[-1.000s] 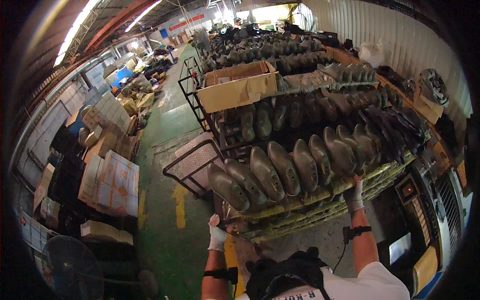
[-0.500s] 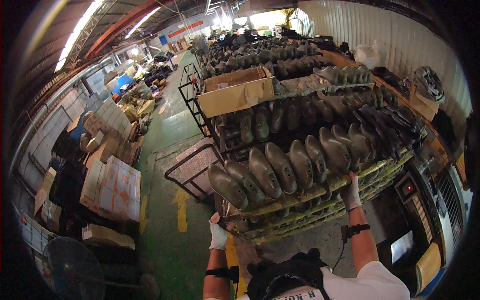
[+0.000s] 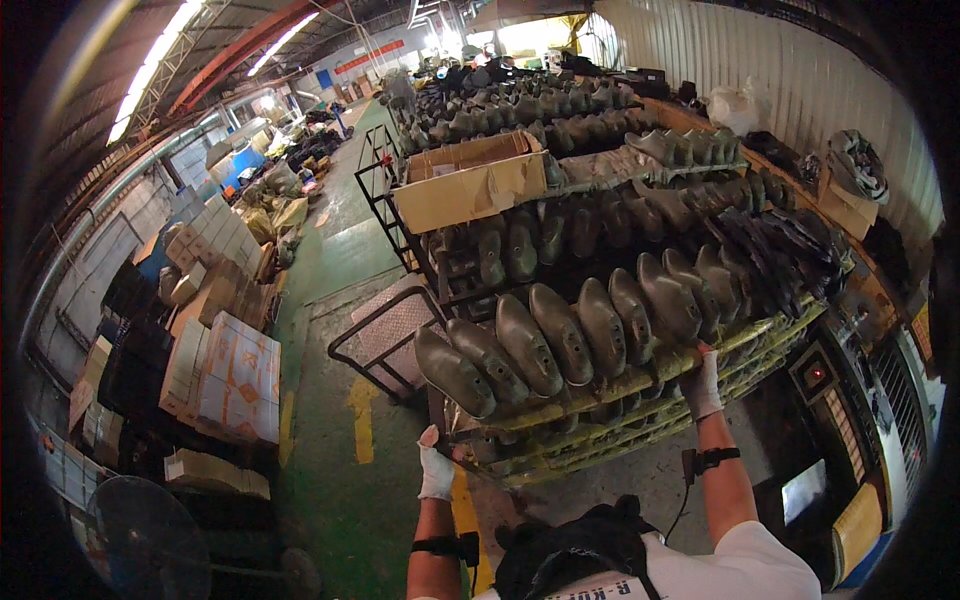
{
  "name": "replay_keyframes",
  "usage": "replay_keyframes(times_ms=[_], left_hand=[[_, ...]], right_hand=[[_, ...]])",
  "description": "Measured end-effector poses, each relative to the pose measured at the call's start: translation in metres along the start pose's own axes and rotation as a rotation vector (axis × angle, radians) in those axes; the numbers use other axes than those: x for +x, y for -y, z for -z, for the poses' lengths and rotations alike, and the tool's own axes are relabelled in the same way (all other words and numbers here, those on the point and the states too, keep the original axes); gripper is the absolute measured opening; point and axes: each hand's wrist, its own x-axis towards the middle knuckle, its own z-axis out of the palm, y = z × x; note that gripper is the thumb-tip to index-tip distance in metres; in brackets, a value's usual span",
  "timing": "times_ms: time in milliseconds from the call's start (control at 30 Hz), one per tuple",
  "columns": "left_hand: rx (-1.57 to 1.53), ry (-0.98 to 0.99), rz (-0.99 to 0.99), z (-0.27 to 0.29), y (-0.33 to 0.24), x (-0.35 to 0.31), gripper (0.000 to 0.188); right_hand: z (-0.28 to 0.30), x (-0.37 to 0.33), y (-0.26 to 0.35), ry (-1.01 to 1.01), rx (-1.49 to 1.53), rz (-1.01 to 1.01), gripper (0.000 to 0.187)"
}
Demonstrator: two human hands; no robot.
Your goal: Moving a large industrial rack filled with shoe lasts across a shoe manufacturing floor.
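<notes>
Your right hand [image 3: 704,388], in a white glove with the fingertips bare, reaches up to the front edge of a rack [image 3: 600,397] with yellowish shelf edges; its fingers are bent at that edge, but you cannot tell from here how firmly they grip. Your left hand [image 3: 434,468], gloved the same way, is raised by the rack's near left corner, fingers drawn close together rather than spread; whether they pinch or touch the corner is not clear. The rack stands ahead of both your hands and stretches between them, its shelves stacked one below another. On its top shelf, just beyond your hands, a row of dark olive shoe lasts [image 3: 563,328] leans side by side, and past your right hand, farther right, lies a heap of dark flat pieces [image 3: 785,262]. Beyond your left hand, slightly to its left, is a black tubular handle by a patterned plate [image 3: 395,330], and farther ahead a topless cardboard box [image 3: 470,203] sits on another rack. A yellow floor marking [image 3: 362,425] lies left of your left hand, with a white and orange carton [image 3: 243,380] well apart beyond it. Right of your right hand, a small red light [image 3: 817,374] glows on a machine.
</notes>
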Motion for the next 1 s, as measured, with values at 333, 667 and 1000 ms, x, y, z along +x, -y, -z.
replay_keyframes(times_ms=[333, 667, 1000], left_hand=[[-0.035, -0.003, 0.034, 0.036, 0.014, 0.018, 0.03], [-0.13, -0.077, 0.023, 0.038, 0.016, 0.022, 0.037], [-0.129, -0.027, -0.03, 0.061, 0.029, 0.037, 0.042]], right_hand=[[0.0, 0.005, -0.002, 0.053, 0.107, -0.008, 0.047], [-0.005, 0.01, -0.007, 0.157, 0.15, 0.072, 0.047], [-0.002, 0.013, -0.008, 0.284, 0.13, 0.173, 0.05]])
